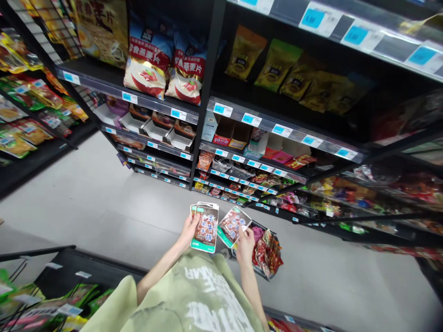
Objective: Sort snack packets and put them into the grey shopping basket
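Observation:
My left hand is closed on a few flat snack packets, stacked together, brown with a teal band and white edges; the edges of those behind peek out at the top. Pinched by its side in my right hand is one similar snack packet, tilted and slightly apart from the stack. Below and behind my right hand, a dark basket on the floor holds red and purple packaged snacks, partly covered by my hand and forearm.
A tall black shelf ahead carries oatmeal bags, yellow and green bags, and snack boxes. Racks of bagged goods stand at the left and lower left. Grey floor lies between them.

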The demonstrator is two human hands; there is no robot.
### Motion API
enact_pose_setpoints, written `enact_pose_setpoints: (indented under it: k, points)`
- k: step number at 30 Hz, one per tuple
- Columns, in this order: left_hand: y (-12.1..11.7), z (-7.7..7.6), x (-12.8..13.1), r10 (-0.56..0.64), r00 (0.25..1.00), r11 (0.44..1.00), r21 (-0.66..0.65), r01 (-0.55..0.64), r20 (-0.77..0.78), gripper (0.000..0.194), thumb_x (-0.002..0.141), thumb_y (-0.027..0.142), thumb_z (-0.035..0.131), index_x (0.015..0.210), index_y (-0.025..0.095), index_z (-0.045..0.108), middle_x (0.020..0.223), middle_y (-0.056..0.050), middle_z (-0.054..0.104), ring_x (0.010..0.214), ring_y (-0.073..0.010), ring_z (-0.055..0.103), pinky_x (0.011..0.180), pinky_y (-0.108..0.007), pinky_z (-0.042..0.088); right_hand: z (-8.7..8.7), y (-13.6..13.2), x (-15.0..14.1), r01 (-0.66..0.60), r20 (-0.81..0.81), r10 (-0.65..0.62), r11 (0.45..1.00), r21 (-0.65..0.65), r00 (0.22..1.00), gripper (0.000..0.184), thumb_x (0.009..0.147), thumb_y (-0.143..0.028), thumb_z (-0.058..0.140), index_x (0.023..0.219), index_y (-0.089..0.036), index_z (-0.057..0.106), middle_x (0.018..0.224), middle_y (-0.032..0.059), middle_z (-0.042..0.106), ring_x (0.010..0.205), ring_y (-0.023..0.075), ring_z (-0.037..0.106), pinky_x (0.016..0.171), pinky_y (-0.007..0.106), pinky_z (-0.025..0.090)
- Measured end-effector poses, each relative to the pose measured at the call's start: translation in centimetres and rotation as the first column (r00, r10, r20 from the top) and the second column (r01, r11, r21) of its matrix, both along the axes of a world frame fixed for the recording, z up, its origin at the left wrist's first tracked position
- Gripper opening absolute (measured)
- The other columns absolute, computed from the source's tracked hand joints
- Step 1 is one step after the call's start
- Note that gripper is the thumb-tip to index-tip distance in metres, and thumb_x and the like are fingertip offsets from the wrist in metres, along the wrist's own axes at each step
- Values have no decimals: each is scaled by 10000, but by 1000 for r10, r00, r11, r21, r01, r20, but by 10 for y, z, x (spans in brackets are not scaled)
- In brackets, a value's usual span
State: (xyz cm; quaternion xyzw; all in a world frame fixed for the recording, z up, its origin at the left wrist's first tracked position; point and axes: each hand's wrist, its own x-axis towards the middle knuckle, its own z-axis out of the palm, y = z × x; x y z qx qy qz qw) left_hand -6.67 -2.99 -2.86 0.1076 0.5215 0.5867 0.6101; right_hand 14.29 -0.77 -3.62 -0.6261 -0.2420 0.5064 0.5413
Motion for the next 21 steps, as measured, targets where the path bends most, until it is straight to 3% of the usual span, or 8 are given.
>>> enact_pose_setpoints:
  k: [3, 5, 11, 15, 17, 21]
  points:
    - [2, -4, 9, -19, 997, 999, 27, 22, -75, 525, 738, 583, 734, 1030, 153, 657, 967, -80, 748, 853, -226, 702, 789, -324, 548, 5, -14, -38, -245, -120, 242, 969, -11, 963, 408, 700, -470, 794, 937, -235, 558, 797, -18, 696, 579, 127, 595, 515, 220, 459]
    - [3, -5, 9, -12, 992, 999, 31, 16, -126, 501, 746, 575, 728, 1014, 158, 659, 936, -63, 744, 842, -219, 695, 778, -314, 540, 7, -20, -59, -304, -171, 301, 953, 9, 938, 352, 763, -477, 743, 956, -230, 585, 797, -14, 699, 625, 140, 617, 579, 239, 494]
    - [6, -1, 2, -54, 974, 997, 37, 63, -219, 440, 732, 534, 748, 944, 154, 678, 864, -47, 731, 785, -207, 670, 736, -292, 513, 13, -19, -68, -322, -152, 320, 947, 11, 935, 373, 837, -579, 619, 968, -229, 622, 968, 29, 714, 862, 190, 675, 741, 282, 545]
    - [8, 0, 5, 15, 963, 1000, 17, -10, -270, 420, 696, 491, 789, 927, 158, 680, 850, -39, 728, 773, -204, 658, 735, -288, 506, 21, -17, -65, -297, -14, 300, 950, 100, 954, 525, 746, -475, 769, 1161, -265, 526, 1163, 47, 675, 1035, 206, 660, 853, 305, 548]
    - [9, 0, 6, 32, 961, 999, 3, -33, -276, 427, 687, 486, 799, 926, 153, 678, 848, -39, 723, 772, -199, 654, 740, -284, 503, 22, -17, -66, -341, 14, 341, 935, 98, 940, 571, 679, -445, 829, 1122, -248, 527, 1086, 51, 698, 925, 214, 689, 785, 310, 567]
    - [8, -1, 6, 32, 980, 999, 10, -31, -199, 463, 740, 577, 722, 914, 149, 689, 849, -46, 723, 774, -197, 655, 744, -281, 503, 19, -17, -66, -410, 34, 410, 912, 19, 912, 387, 698, -489, 802, 852, -215, 576, 762, -3, 693, 629, 172, 647, 595, 274, 533]
